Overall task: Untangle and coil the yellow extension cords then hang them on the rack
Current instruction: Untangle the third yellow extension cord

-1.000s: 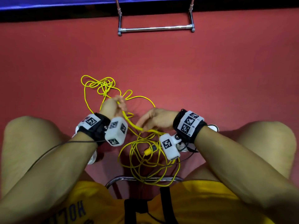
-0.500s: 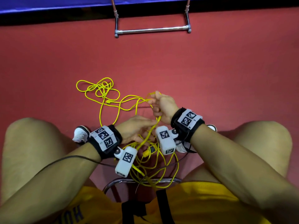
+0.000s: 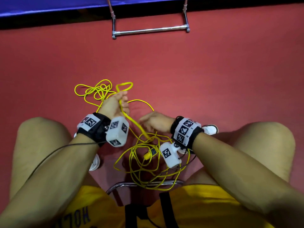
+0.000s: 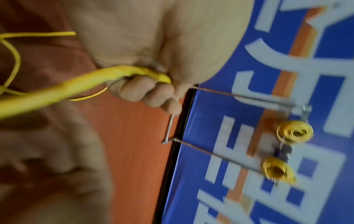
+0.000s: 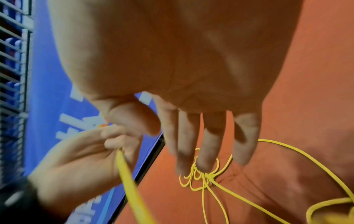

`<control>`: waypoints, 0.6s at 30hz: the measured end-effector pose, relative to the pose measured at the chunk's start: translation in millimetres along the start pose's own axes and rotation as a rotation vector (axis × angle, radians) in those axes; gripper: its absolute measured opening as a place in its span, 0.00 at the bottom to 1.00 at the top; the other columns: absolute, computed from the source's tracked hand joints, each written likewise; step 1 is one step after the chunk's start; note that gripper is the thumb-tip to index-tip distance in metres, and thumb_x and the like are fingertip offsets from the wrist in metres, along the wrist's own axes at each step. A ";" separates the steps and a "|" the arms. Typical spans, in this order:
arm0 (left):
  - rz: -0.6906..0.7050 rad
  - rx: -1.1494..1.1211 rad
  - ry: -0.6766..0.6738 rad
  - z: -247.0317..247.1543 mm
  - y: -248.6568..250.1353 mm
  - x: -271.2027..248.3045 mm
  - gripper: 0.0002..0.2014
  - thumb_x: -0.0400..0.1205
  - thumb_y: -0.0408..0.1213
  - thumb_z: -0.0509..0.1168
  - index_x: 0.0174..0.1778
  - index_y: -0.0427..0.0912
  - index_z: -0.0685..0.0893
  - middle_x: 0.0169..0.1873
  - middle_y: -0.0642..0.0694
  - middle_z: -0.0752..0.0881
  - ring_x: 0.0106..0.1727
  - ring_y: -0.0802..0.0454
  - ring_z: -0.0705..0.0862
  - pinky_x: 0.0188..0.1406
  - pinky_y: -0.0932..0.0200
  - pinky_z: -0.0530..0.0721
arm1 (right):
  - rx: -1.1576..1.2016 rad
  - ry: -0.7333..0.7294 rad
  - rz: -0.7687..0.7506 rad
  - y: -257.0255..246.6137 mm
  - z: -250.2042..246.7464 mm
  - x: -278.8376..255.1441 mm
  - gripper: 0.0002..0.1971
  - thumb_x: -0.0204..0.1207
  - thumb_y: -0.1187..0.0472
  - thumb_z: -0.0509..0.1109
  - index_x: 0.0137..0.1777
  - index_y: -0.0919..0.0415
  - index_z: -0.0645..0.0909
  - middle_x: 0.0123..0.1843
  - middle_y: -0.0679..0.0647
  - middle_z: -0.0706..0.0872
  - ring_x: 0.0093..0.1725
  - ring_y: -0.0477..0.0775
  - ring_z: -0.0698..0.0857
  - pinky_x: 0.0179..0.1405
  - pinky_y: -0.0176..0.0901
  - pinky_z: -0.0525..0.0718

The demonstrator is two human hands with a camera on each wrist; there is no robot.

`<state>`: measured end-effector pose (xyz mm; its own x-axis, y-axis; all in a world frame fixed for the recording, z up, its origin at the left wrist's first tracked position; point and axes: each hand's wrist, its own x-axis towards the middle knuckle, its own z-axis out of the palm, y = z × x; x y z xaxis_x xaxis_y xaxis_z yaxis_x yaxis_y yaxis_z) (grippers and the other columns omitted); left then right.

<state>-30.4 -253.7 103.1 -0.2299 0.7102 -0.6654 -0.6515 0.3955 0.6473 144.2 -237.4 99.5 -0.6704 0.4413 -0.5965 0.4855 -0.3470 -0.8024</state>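
The left hand (image 3: 116, 104), which half a second ago sat low, now grips the cord (image 3: 130, 120) raised far-left (tangle (image 3: 144, 158) still on the floor) while the right hand (image 3: 154, 122), fingers spread, has let go, so coiling continues.

We see what looks like a staged indoor recording area, not a home. A plain red floor (image 3: 213, 71) fills most of the head view. At 12 o'clock a blue printed banner (image 4: 268, 75) with large white and orange characters backs a chrome rack (image 3: 150, 29), and 2 coiled yellow cords (image 4: 295, 133) hang on it in the left wrist view. At 6 o'clock a chrome chair frame (image 3: 121, 185) shows. At 9 o'clock in the right wrist view stands metal grid shelving (image 5: 13, 60).
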 end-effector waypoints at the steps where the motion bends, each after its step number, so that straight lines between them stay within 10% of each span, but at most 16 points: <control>1: 0.037 0.159 -0.051 7.4 -4.6 -3.7 0.10 0.91 0.36 0.54 0.48 0.45 0.80 0.26 0.53 0.77 0.16 0.62 0.68 0.16 0.72 0.64 | 0.129 0.095 0.002 -1.7 -4.5 0.8 0.15 0.73 0.79 0.61 0.58 0.77 0.80 0.23 0.44 0.84 0.21 0.38 0.78 0.22 0.28 0.74; 5: 0.086 0.596 -0.386 22.8 -32.9 -29.2 0.08 0.88 0.30 0.58 0.51 0.43 0.81 0.25 0.52 0.81 0.19 0.61 0.73 0.17 0.68 0.66 | 0.695 0.216 0.008 -7.5 -25.0 4.8 0.08 0.79 0.61 0.55 0.49 0.60 0.76 0.31 0.52 0.82 0.31 0.53 0.78 0.27 0.39 0.74; 9: 0.042 0.824 -0.462 16.2 -57.4 -31.8 0.05 0.87 0.30 0.63 0.50 0.39 0.84 0.25 0.52 0.83 0.21 0.59 0.76 0.19 0.66 0.71 | 1.066 0.327 -0.092 -15.9 -40.5 6.7 0.20 0.72 0.74 0.47 0.60 0.71 0.73 0.43 0.62 0.88 0.36 0.58 0.87 0.37 0.47 0.88; 14: -0.082 0.725 -0.335 14.5 -54.5 -32.8 0.10 0.84 0.26 0.62 0.45 0.41 0.86 0.29 0.49 0.86 0.26 0.54 0.82 0.25 0.62 0.79 | 0.896 0.264 -0.110 -23.7 -50.3 3.7 0.11 0.82 0.56 0.61 0.48 0.64 0.77 0.22 0.50 0.75 0.15 0.45 0.67 0.15 0.31 0.64; 18: -0.243 0.282 -0.296 8.3 -44.7 -21.8 0.29 0.72 0.46 0.61 0.65 0.32 0.80 0.60 0.33 0.87 0.56 0.36 0.87 0.51 0.47 0.85 | 0.659 -0.053 -0.160 -28.1 -38.1 -6.6 0.23 0.88 0.49 0.52 0.46 0.65 0.81 0.20 0.48 0.66 0.12 0.42 0.56 0.15 0.27 0.52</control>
<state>9.8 -282.0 91.8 0.1475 0.6972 -0.7016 -0.4299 0.6840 0.5893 156.4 -199.0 125.3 -0.7404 0.4939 -0.4559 -0.0542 -0.7200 -0.6919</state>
